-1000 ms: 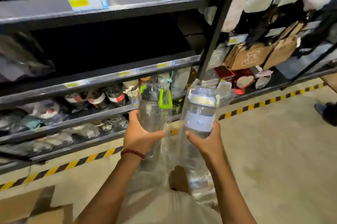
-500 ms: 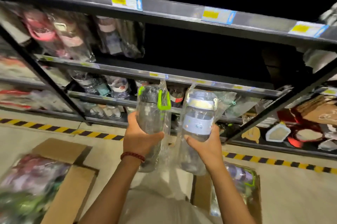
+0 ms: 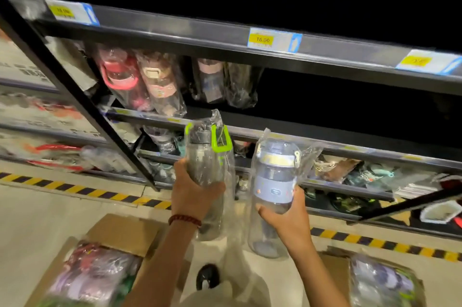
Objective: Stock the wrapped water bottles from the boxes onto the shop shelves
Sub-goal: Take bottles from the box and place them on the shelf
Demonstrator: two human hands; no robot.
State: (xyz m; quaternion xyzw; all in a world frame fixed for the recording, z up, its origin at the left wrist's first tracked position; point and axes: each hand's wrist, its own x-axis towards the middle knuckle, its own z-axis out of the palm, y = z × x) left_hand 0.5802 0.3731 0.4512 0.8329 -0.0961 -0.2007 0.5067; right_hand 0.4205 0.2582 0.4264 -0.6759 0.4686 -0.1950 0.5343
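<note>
Hands each gripping a wrapped bottle, upper shelf interior lost in darkness.

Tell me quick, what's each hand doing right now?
Left hand: closed around the wrapped grey bottle with the green handle.
Right hand: closed around the wrapped clear bottle with the blue band.

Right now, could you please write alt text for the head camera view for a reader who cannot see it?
A person's left hand holds a wrapped grey bottle with a green handle and the right hand a wrapped clear bottle with a blue band, both upright before dark shop shelves with yellow price tags and some wrapped bottles. Open cardboard boxes of bottles sit on the floor below.
</note>
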